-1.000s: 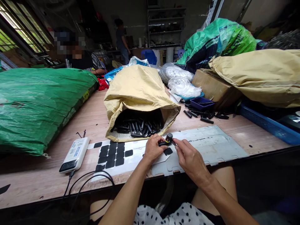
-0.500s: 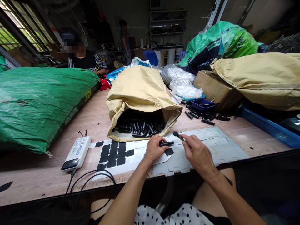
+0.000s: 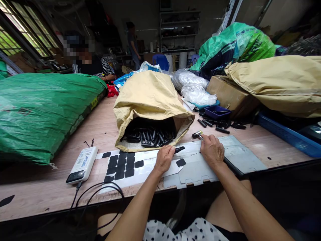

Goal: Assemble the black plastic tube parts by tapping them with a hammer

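Note:
My left hand (image 3: 164, 159) is closed around a thin black stick-shaped part (image 3: 179, 149) whose tip pokes out to the right. My right hand (image 3: 212, 150) is curled on the grey sheet (image 3: 235, 155), pinching a small black piece with a light tip (image 3: 197, 134). One black sticker pad (image 3: 181, 162) lies between the hands. Just behind them a tan sack (image 3: 150, 97) lies open, with several black stick parts (image 3: 150, 135) inside. A white backing sheet with several black pads (image 3: 121, 164) lies to the left.
A white power bank (image 3: 82, 164) with a black cable (image 3: 97, 194) sits at the left. A large green sack (image 3: 42, 110) fills the left side. Loose black parts (image 3: 215, 125), a blue tray (image 3: 217, 111), a cardboard box (image 3: 229, 95) and more sacks stand at the right. A seated person (image 3: 87, 63) is at the far end.
My hands have moved apart: the right hand carried the small black piece away to the right and down toward the sheet. The left hand stays put with the black stick.

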### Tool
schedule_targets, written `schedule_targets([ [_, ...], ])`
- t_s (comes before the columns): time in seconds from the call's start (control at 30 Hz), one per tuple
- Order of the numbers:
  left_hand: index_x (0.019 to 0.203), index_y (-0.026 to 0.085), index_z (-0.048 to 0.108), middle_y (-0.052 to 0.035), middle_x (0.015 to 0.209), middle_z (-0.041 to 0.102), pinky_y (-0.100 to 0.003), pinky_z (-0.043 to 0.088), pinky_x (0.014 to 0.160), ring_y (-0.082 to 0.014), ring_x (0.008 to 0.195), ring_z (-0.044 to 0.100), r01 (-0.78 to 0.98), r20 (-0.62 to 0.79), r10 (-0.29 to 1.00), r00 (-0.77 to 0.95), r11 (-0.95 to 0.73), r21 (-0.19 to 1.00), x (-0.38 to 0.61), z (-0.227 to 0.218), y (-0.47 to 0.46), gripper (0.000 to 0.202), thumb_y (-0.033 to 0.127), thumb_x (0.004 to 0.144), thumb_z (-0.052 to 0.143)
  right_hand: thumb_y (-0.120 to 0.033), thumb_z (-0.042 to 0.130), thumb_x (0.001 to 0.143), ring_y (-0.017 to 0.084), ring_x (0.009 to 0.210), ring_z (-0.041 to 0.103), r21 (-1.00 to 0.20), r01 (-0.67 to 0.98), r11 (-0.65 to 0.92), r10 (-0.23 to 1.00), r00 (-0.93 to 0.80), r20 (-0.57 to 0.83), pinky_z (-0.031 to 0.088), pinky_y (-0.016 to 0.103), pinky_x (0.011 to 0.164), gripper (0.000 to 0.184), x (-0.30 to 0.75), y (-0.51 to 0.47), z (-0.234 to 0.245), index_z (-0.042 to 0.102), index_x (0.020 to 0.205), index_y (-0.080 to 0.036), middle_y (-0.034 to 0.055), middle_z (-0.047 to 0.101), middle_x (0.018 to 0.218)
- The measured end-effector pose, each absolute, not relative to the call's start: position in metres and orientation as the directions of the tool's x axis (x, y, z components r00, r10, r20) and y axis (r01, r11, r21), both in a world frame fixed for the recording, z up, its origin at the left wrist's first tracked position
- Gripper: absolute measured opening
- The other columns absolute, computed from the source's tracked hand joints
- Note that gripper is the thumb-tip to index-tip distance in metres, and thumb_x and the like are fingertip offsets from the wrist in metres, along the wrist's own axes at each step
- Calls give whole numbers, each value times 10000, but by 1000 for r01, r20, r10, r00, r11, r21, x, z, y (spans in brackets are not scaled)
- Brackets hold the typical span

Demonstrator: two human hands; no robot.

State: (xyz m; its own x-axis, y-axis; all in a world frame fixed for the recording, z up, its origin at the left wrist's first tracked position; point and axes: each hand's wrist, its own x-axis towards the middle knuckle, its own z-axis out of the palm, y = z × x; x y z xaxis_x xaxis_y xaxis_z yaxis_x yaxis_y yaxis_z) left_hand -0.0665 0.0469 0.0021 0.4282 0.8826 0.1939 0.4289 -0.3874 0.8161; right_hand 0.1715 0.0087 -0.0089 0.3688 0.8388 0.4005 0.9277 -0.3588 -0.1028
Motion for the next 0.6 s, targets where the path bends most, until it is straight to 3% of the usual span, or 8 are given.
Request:
schedule_targets([
  [0.37,651,209,460,-10,731,519,-307,403,753,-174,762,501,364,194,878,438,-370,855,-67,0,48,408,411,1004,422,-254,478,969,220,897,510,-77,925,-371,826,367,428,283,337,703,343,170,8,-12,668,1251,-209,104,607,1018],
  [0.5,908,202,608,-20,807,590,-313,449,812,-176,808,550,52,147,888,435,-188,981,-76,25,29,343,464,1024,420,-245,473,971,226,936,525,-78,928,-365,829,362,426,290,336,715,328,169,8,-10,663,1236,-204,101,608,1030],
  [0.6,1070,204,648,-31,835,643,-317,471,853,-182,838,596,-73,22,762,647,33,997,-93,52,-7,342,512,993,524,-249,465,979,232,948,532,-73,927,-367,832,362,421,293,339,713,330,169,7,-9,658,1243,-207,100,611,1039],
])
